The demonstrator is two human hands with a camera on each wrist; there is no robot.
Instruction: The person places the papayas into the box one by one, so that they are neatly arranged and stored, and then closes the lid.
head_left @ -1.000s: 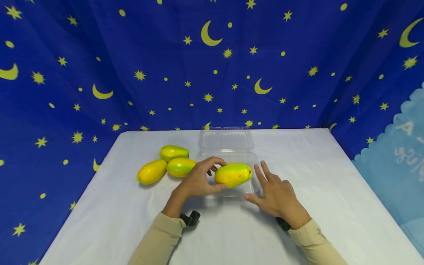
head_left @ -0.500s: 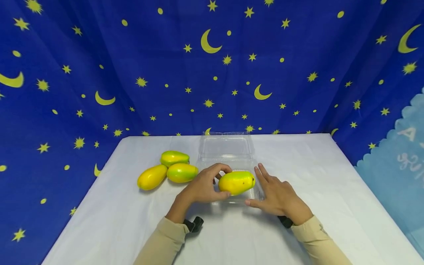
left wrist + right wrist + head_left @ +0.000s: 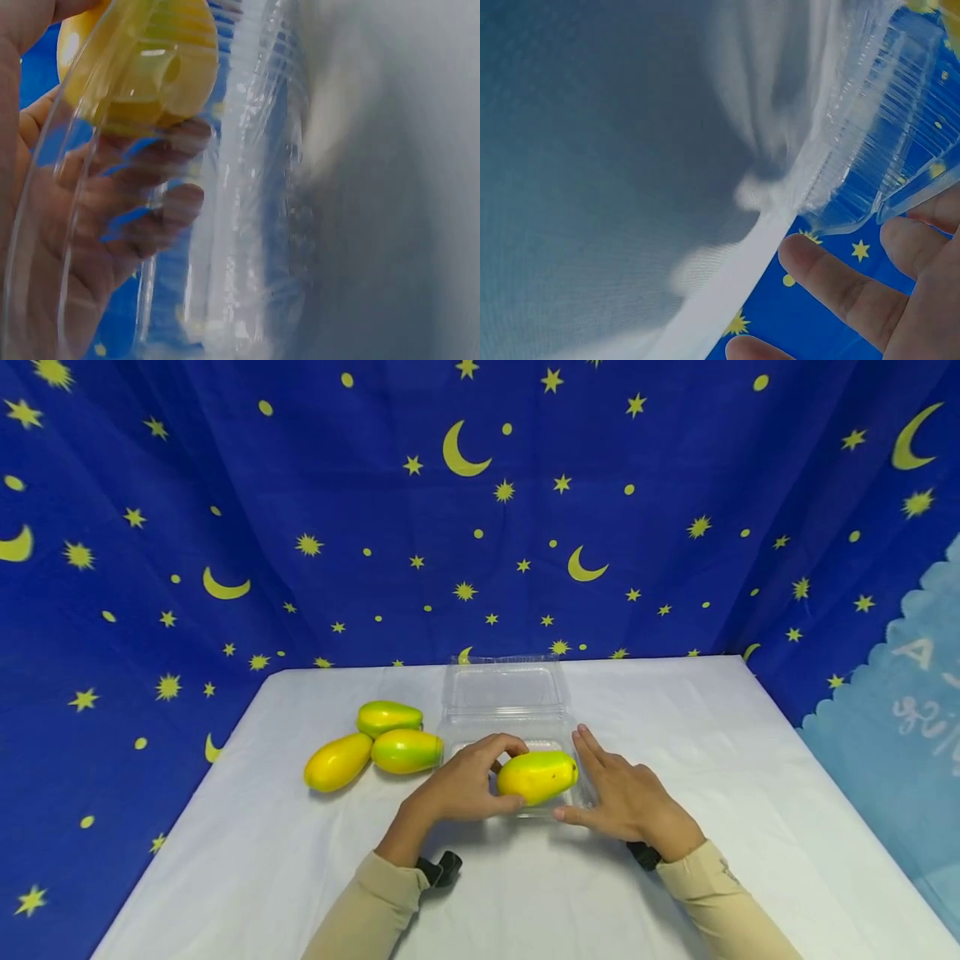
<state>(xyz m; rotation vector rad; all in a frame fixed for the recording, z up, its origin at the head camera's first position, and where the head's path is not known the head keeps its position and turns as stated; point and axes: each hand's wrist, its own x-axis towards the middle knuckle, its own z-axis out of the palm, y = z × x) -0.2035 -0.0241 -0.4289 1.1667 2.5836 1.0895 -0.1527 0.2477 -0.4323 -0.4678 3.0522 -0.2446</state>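
Head view: held fruit (image 3: 537, 778) in the middle, inside or just over the base of the clear box (image 3: 517, 723), with the lid (image 3: 504, 687) folded back toward 12 o'clock. On the bottom or a little above: not possible to say. At 9 to 10 o'clock from there, three loose fruits (image 3: 407, 752) on the white cloth (image 3: 675, 710).

As judgement, could slip or turn in the grip, because of smooth round skin and a hold near one end only. Could also strike the thin wall, if lowered aslant, and so push or tip the light box. Possible too to catch knuckles on the rim when pulling back toward 9 o'clock, or to set the loose fruits rolling.

Left hand (image 3: 471, 782), at 9 o'clock of the held fruit: closed around its end, thumb at about 7 o'clock, fingers bent behind at about 11, apart only by the thickness of the fruit. Right hand (image 3: 628, 795), at 3 o'clock: fingers straight, thumb spread well away, nothing held. By right wrist view, very near the edge of the box; touching or not, unclear.
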